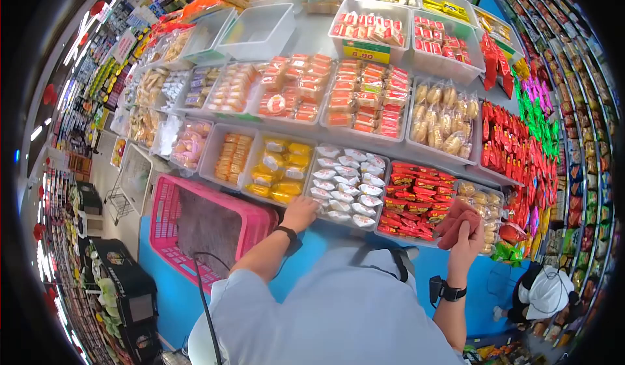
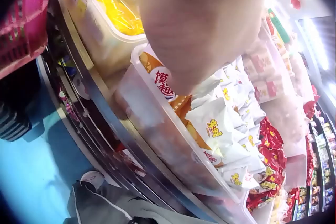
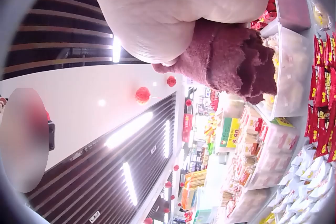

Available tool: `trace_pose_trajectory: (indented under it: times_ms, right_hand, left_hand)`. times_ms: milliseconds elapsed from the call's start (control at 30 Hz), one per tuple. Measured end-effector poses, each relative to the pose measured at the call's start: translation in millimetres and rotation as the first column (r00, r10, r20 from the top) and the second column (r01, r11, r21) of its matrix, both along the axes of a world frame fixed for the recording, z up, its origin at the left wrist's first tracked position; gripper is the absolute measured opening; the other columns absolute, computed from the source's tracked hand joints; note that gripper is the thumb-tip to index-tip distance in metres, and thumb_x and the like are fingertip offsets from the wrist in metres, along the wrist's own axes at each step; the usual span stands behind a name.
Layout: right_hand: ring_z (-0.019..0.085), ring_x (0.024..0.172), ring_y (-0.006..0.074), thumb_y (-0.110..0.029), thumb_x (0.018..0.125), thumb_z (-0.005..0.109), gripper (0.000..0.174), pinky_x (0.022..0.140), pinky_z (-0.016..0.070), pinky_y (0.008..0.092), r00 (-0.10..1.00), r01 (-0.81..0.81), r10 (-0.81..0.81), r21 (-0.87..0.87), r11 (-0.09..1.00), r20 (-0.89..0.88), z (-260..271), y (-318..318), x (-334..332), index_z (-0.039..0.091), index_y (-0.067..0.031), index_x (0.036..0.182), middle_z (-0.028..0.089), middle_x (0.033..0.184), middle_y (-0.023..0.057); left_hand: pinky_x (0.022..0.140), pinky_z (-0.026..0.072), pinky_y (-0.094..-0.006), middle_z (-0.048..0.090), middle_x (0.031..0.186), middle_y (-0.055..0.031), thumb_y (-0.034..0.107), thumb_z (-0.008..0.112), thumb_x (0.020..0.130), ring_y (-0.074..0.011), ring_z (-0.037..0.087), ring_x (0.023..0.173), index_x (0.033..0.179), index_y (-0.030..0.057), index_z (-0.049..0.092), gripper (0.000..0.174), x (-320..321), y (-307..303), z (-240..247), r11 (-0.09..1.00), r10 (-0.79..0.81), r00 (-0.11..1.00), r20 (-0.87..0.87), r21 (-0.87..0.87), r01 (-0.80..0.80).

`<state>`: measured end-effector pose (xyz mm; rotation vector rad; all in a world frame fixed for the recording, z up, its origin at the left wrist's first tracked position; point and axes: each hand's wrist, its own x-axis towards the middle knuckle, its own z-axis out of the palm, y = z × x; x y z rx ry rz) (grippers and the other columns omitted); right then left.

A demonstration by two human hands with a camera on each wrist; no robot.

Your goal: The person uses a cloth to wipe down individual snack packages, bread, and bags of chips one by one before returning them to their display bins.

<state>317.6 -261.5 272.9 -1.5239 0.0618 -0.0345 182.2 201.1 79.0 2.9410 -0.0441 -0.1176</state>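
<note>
My right hand [image 1: 465,248] grips a folded dark red cloth [image 1: 457,225], raised over the front right bins. Close up in the right wrist view, the cloth [image 3: 231,61] hangs bunched from under the palm. My left hand [image 1: 301,214] is at the front left corner of a clear plastic bin [image 2: 157,124] of white packets [image 1: 345,186]. In the left wrist view that hand [image 2: 202,24] covers the bin's corner and hides its own fingertips. A bin of yellow packets [image 1: 277,166] is just left of it, and red packets [image 1: 416,199] fill the bin to its right.
A pink plastic basket [image 1: 260,222] with a grey lining stands left of my left arm. Rows of snack bins [image 1: 368,101] climb the display ahead. Red bags [image 1: 514,137] hang at the right. A person in a white cap [image 1: 550,293] is at the lower right.
</note>
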Motion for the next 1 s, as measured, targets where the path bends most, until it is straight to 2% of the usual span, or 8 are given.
trace_pose_trajectory:
  times_ms: [167,267,367,500,600,733,867,1000]
  right_hand:
    - [0.068,0.116,0.0298,-0.045,0.116,0.045,0.051,0.1,0.0567,0.0489,0.989,-0.127,0.148,0.496,0.859,-0.002,18.1,8.4,0.3,0.058,-0.0045,0.145,0.068,0.134,0.0137]
    - [0.066,0.125,0.0344,-0.059,0.114,0.04,0.066,0.107,0.0548,0.0546,0.967,-0.088,0.236,0.751,0.654,-0.092,34.8,11.8,2.2,0.054,-0.0062,0.151,0.064,0.145,0.0146]
    - [0.065,0.129,0.0342,-0.06,0.112,0.045,0.067,0.111,0.0542,0.0535,0.963,-0.006,0.236,0.862,0.507,-0.133,60.2,24.5,7.0,0.05,-0.008,0.155,0.062,0.147,0.0142]
    - [0.064,0.132,0.0308,-0.042,0.109,0.057,0.058,0.113,0.0538,0.0499,0.94,-0.067,0.313,0.823,0.564,-0.138,43.1,30.1,-1.7,0.048,-0.0071,0.155,0.062,0.146,0.0131]
    - [0.064,0.132,0.026,-0.01,0.099,0.061,0.053,0.112,0.0542,0.0452,0.932,-0.128,0.343,0.78,0.613,-0.116,43.3,30.8,-5.1,0.051,-0.0046,0.15,0.063,0.142,0.011]
    - [0.066,0.127,0.0261,-0.006,0.092,0.062,0.054,0.11,0.0553,0.043,0.933,-0.007,0.263,0.718,0.696,-0.246,44.3,26.0,-13.6,0.053,-0.0029,0.146,0.064,0.139,0.0121]
    - [0.066,0.125,0.0242,-0.001,0.091,0.059,0.052,0.108,0.0548,0.0396,0.911,0.032,0.207,0.561,0.827,-0.357,33.4,15.3,-27.9,0.056,-0.0019,0.143,0.065,0.136,0.0131]
    - [0.064,0.127,0.0217,0.001,0.096,0.06,0.047,0.107,0.0528,0.037,0.932,0.146,-0.073,0.184,0.972,-0.355,-13.2,2.8,-32.7,0.058,-0.0022,0.142,0.067,0.133,0.0129]
  left_hand:
    - [0.096,0.0481,-0.0541,0.077,0.115,-0.0078,0.025,0.075,0.083,-0.0305,0.069,0.115,0.111,0.0182,0.077,0.03,5.4,0.2,-23.3,0.999,0.016,0.992,-0.126,-0.048,-0.022]
    - [0.1,0.0431,-0.0715,0.08,0.111,-0.012,0.041,0.073,0.087,-0.0341,0.075,0.106,0.113,0.0175,0.079,0.036,44.8,-16.6,40.7,0.992,0.076,0.946,-0.316,0.123,-0.038]
    - [0.102,0.0542,-0.0522,0.078,0.111,-0.0175,0.034,0.078,0.09,-0.0373,0.073,0.11,0.12,0.0093,0.077,0.039,101.3,-49.7,113.5,0.977,0.02,0.994,-0.104,-0.208,-0.042]
    - [0.099,0.0563,-0.0432,0.077,0.121,-0.0188,0.026,0.077,0.097,-0.0359,0.073,0.113,0.133,0.0018,0.071,0.044,157.3,-129.4,199.4,0.783,-0.122,0.992,-0.024,-0.617,0.082]
    - [0.103,0.0549,-0.0376,0.077,0.127,-0.0136,0.021,0.068,0.102,-0.0225,0.072,0.116,0.135,0.0004,0.07,0.04,168.3,-181.0,211.7,0.36,-0.273,0.958,-0.092,-0.933,0.013]
    - [0.091,0.0561,-0.0307,0.074,0.111,-0.0057,0.013,0.067,0.102,-0.0109,0.066,0.104,0.124,-0.0026,0.07,0.027,155.6,-222.7,230.3,0.073,-0.404,0.9,-0.164,-0.986,-0.147]
    - [0.075,0.0545,-0.026,0.072,0.094,-0.0021,0.01,0.075,0.1,-0.0074,0.065,0.085,0.111,-0.0014,0.07,0.017,150.2,-223.8,213.0,0.283,-0.329,0.91,-0.252,-0.946,-0.159]
    - [0.067,0.0517,-0.0251,0.069,0.091,-0.0013,0.007,0.069,0.102,-0.0073,0.063,0.076,0.108,0.0029,0.066,0.008,151.0,-228.5,212.4,0.207,-0.28,0.875,-0.394,-0.915,-0.346]
